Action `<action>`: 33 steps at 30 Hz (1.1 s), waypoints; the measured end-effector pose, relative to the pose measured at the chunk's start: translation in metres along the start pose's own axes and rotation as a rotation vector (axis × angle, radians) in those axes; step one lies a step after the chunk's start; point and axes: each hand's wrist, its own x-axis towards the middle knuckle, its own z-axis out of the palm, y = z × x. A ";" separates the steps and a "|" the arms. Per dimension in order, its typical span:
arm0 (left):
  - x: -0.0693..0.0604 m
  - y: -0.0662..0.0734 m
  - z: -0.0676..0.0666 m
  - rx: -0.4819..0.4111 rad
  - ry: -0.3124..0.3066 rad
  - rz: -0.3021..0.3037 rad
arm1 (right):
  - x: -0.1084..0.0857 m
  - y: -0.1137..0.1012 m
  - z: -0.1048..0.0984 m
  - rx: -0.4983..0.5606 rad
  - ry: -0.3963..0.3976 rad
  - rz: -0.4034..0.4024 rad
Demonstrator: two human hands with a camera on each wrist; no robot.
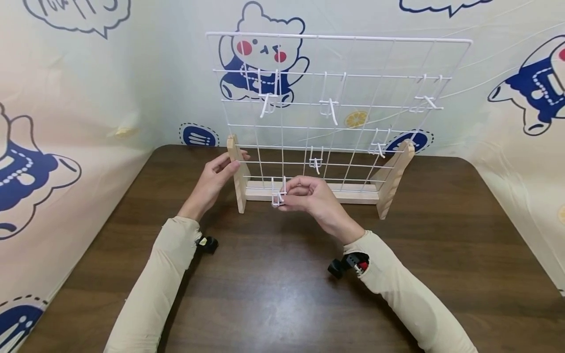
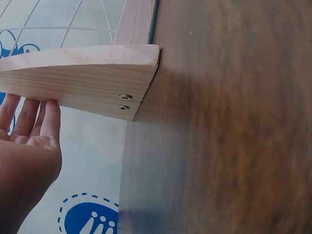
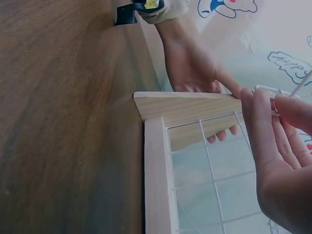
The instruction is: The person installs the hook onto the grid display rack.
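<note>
A white wire grid rack [image 1: 340, 37] stands upright on wooden legs. My left hand [image 1: 211, 180] holds the left wooden leg [image 1: 240, 189], thumb on the near side and fingers behind it. The left wrist view shows the fingertips against that wooden leg [image 2: 83, 80]. At the grid's lower left, my right hand [image 1: 315, 201] pinches a small white wire hook [image 1: 277, 198] between thumb and fingers. In the right wrist view, the thumb and fingers partly hide the hook [image 3: 268, 89]. Whether the hook is fully seated on a wire cannot be told.
Several other white hooks hang on the grid, among them an upper middle hook [image 1: 329, 104] and a small lower hook [image 1: 315, 163]. A wooden bar [image 1: 362, 197] joins the left leg to the right leg [image 1: 395, 179]. Behind the brown table [image 1: 273, 294] hangs a printed cloth [image 1: 176, 63].
</note>
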 end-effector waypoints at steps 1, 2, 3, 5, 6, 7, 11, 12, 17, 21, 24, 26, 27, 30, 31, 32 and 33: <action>0.000 0.000 0.000 0.000 -0.001 0.000 | 0.001 0.000 0.002 -0.004 -0.001 -0.015; 0.000 0.000 0.000 0.000 -0.002 0.000 | 0.002 0.000 0.003 -0.010 0.000 -0.028; 0.000 0.000 0.000 -0.002 -0.003 -0.002 | 0.003 -0.001 0.005 -0.010 0.006 -0.036; 0.000 -0.001 0.001 -0.007 -0.006 -0.004 | 0.005 -0.001 0.007 -0.002 0.014 -0.047; 0.000 -0.001 0.001 -0.011 -0.007 -0.003 | 0.006 0.000 0.009 0.002 0.017 -0.050; 0.000 -0.002 0.001 -0.011 -0.008 -0.003 | 0.006 0.000 0.010 0.008 0.021 -0.052; 0.000 -0.002 0.001 -0.016 -0.006 0.004 | 0.008 0.001 0.011 0.018 0.021 -0.063; 0.000 -0.001 0.000 -0.016 -0.005 0.006 | 0.008 0.002 0.012 0.017 0.021 -0.065; 0.000 0.000 0.000 -0.028 -0.005 0.009 | 0.009 0.002 0.013 0.019 0.034 -0.077; 0.000 0.001 -0.001 -0.017 0.000 0.005 | 0.010 0.002 0.013 0.016 0.040 -0.109; 0.000 0.000 -0.001 -0.005 0.003 0.001 | 0.012 0.002 0.012 0.007 0.048 -0.135; 0.000 0.000 -0.001 -0.006 0.002 0.002 | 0.013 0.003 0.013 0.002 0.057 -0.143; 0.000 0.000 -0.001 -0.010 0.001 0.003 | 0.013 0.003 0.013 0.002 0.062 -0.146; 0.000 0.001 0.000 -0.017 -0.002 0.006 | 0.015 0.003 0.014 0.003 0.081 -0.152; 0.000 0.001 0.000 -0.020 -0.002 0.007 | 0.017 0.003 0.015 0.005 0.088 -0.154; 0.000 0.002 0.000 -0.023 -0.003 0.008 | 0.018 0.003 0.016 0.006 0.096 -0.157; 0.000 0.001 0.000 -0.023 -0.004 0.008 | 0.019 0.003 0.017 0.011 0.106 -0.161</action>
